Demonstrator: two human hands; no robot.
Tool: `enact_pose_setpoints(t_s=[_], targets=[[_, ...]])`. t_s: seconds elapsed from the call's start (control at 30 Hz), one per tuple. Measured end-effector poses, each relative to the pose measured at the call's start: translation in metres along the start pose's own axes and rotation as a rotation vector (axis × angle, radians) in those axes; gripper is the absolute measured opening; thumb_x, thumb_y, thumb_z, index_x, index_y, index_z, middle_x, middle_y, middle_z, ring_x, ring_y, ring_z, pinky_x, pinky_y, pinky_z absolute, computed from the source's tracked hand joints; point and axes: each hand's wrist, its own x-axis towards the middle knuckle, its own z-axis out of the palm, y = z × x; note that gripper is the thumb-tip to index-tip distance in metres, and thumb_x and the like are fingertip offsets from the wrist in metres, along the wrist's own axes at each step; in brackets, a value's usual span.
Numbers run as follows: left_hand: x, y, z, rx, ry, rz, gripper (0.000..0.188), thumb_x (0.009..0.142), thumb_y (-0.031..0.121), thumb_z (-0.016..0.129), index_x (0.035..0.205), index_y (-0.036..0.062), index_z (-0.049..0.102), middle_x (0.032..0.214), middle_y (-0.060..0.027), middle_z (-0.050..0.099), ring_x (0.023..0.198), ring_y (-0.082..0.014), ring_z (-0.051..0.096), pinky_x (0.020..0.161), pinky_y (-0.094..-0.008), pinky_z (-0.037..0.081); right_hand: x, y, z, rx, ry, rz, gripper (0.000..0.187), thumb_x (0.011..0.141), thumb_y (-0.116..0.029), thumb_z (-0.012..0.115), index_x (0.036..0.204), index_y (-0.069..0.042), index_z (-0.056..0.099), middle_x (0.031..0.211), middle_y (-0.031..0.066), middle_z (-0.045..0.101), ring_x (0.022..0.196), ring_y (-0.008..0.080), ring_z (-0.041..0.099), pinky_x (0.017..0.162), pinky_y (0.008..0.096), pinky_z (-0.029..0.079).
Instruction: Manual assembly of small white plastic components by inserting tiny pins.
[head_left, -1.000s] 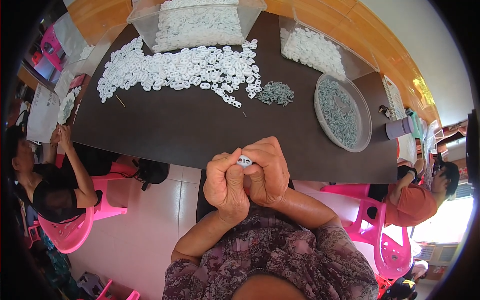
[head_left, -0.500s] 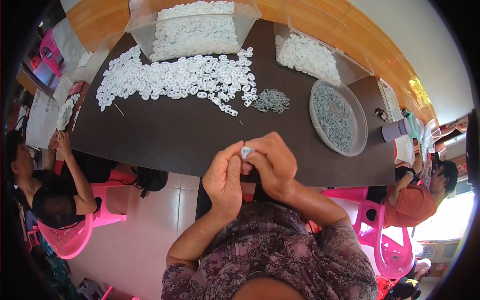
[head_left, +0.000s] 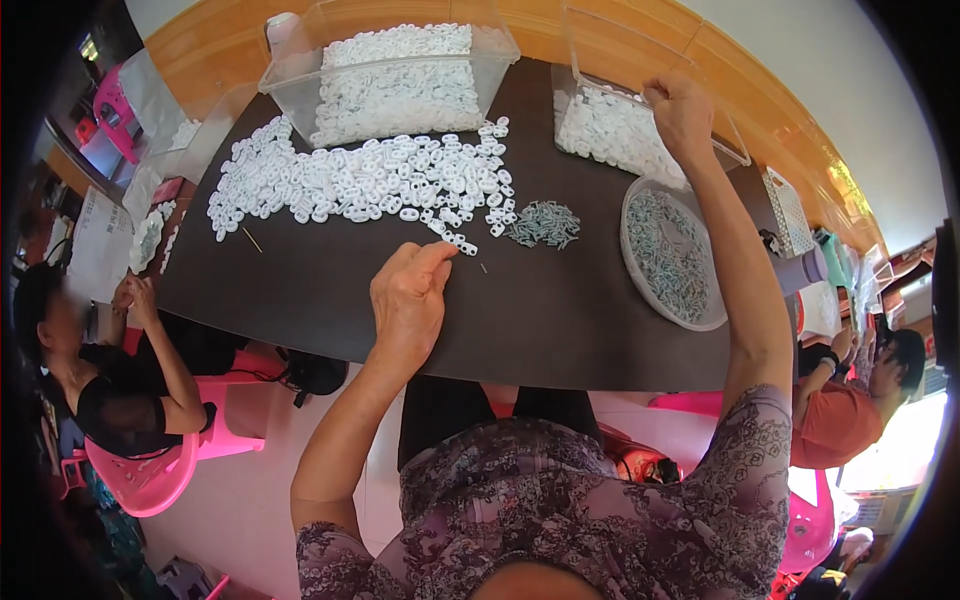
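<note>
My left hand (head_left: 408, 297) is over the dark table, its fingers drawn together and the fingertips touching a white oval plastic piece (head_left: 466, 248) with two holes. That piece lies at the near end of a short trail from a wide spread of similar pieces (head_left: 350, 175). Far to the right, my right hand (head_left: 682, 115) is raised at a clear plastic bin (head_left: 735, 155), which holds a heap of white pieces (head_left: 605, 122). Its fingers are curled closed, and whatever they may hold is hidden.
Small grey-green pins form a pile (head_left: 545, 225) and fill a round clear tub (head_left: 632, 250). A large clear bin (head_left: 290, 80) of white pieces stands at the back. A thin stick (head_left: 252, 240) lies on the table (head_left: 540, 330). Seated people work at left (head_left: 120, 400) and right (head_left: 840, 400).
My hands were together around a small whitish piece near the table's front edge. They have parted: the left moved forward to the white pieces, the right reached up to the right-hand bin.
</note>
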Motion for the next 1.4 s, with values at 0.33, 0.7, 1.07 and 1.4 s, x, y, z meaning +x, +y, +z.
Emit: enact_pose_setpoints(t_s=[0.33,0.7,1.07,1.4], targets=[[0.017,-0.018,0.021,0.463,-0.182,0.294,0.011,0.069,0.003,0.062,0.079,0.0084,0.063,0.072,-0.0098,0.05,0.069,-0.0267,0.055,0.055,-0.0382,0.045,-0.133,-0.118,0.013,0.344,-0.273,-0.464,0.012,0.069,-0.004,0.068,0.08,-0.005,0.064,0.075,0.0083,0.058,0.072,0.0273,0.054,0.064,0.0384,0.044],[0.01,-0.009,0.022,0.527,-0.208,0.397,0.01,0.064,0.002,0.062,0.072,0.0041,0.056,0.074,-0.0098,0.049,0.071,-0.0264,0.053,0.055,-0.0364,0.046,-0.169,-0.141,0.04,0.428,-0.36,-0.41,0.011,0.066,-0.002,0.065,0.07,-0.004,0.055,0.07,0.0096,0.05,0.071,0.0286,0.048,0.063,0.039,0.041],[0.015,0.0,0.018,0.435,-0.282,0.216,0.007,0.069,0.004,0.064,0.07,0.0033,0.057,0.074,-0.0106,0.052,0.071,-0.0296,0.056,0.06,-0.04,0.045,-0.165,-0.135,0.045,0.46,-0.392,-0.437,0.01,0.07,-0.002,0.063,0.07,-0.003,0.054,0.071,0.011,0.053,0.073,0.0307,0.051,0.064,0.041,0.042],[0.011,0.01,0.003,0.264,-0.325,-0.031,0.016,0.069,0.003,0.068,0.079,0.0019,0.056,0.075,-0.0111,0.056,0.07,-0.0276,0.057,0.062,-0.0352,0.044,-0.159,-0.123,0.041,0.586,-0.567,-0.272,0.012,0.069,-0.007,0.069,0.078,-0.005,0.061,0.073,0.0094,0.059,0.08,0.0297,0.055,0.069,0.04,0.044]])
